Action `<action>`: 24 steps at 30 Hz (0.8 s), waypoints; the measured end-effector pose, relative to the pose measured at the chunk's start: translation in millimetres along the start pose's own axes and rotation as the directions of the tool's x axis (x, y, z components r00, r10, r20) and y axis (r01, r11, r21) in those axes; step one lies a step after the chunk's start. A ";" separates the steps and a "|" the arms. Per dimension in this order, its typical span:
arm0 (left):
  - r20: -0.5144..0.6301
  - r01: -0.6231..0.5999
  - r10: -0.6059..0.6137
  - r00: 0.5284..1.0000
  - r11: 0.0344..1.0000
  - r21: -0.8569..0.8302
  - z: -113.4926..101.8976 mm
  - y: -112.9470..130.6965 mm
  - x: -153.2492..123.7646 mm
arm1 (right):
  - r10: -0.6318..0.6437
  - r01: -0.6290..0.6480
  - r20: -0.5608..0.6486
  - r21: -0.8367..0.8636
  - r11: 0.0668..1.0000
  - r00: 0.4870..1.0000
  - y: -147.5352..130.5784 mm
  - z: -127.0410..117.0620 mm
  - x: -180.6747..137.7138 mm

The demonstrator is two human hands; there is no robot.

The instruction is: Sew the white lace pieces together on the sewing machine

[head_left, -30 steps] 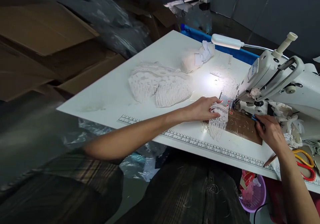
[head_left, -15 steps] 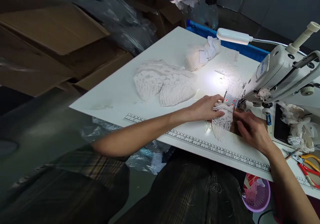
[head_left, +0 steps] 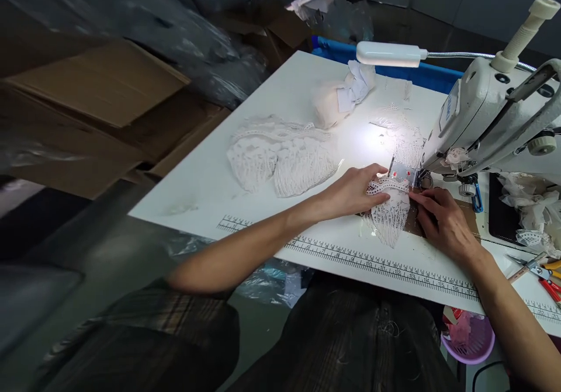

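Observation:
A strip of white fringed lace lies in front of the presser foot of a white sewing machine. My left hand holds its left end, the thumb on top and the other fingers partly hidden behind. At the lace's right edge, close to the needle area, my right hand pinches with bent fingers; its fingertips are partly hidden. More lace spreads behind the metal plate with red dots.
A folded lace pile and a wrapped bundle lie on the white table. A lamp hangs above. Scissors and lace scraps are at the right. Below stands a purple basket; cardboard boxes are at left.
The view has shifted slightly. Both hands stay on the lace by the presser foot; the fringe hanging toward me has bunched into a narrower point.

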State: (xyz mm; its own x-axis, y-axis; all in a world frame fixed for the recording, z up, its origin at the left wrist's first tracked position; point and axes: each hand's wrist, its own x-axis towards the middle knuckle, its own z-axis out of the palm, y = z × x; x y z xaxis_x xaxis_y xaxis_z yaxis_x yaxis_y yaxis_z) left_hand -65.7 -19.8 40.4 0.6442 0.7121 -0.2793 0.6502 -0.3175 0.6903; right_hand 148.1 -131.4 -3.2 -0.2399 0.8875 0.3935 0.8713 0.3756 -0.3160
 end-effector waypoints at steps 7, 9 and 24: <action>0.037 0.103 -0.101 0.994 0.992 -0.073 -2.5 3.6 1.4 | 0.006 -0.007 0.042 0.027 1.000 0.999 1.9 3.1 -1.0; 0.052 0.131 -0.125 0.991 0.984 -0.122 -3.3 5.1 2.3 | 0.026 -0.027 0.054 0.026 0.999 0.998 1.8 1.8 -0.1; 0.042 0.058 -0.053 0.998 0.990 -0.129 0.7 -3.4 5.1 | 0.020 -0.045 0.221 0.108 0.993 0.975 -17.4 -16.7 -1.0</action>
State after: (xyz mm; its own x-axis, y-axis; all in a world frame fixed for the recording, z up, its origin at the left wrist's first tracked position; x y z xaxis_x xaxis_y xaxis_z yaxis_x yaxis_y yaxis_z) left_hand -64.3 -15.6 36.2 0.6253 0.7009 -0.3432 0.6290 -0.1923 0.7532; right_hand 140.4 -143.3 16.4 -0.3109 0.9319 0.1868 0.8299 0.3620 -0.4245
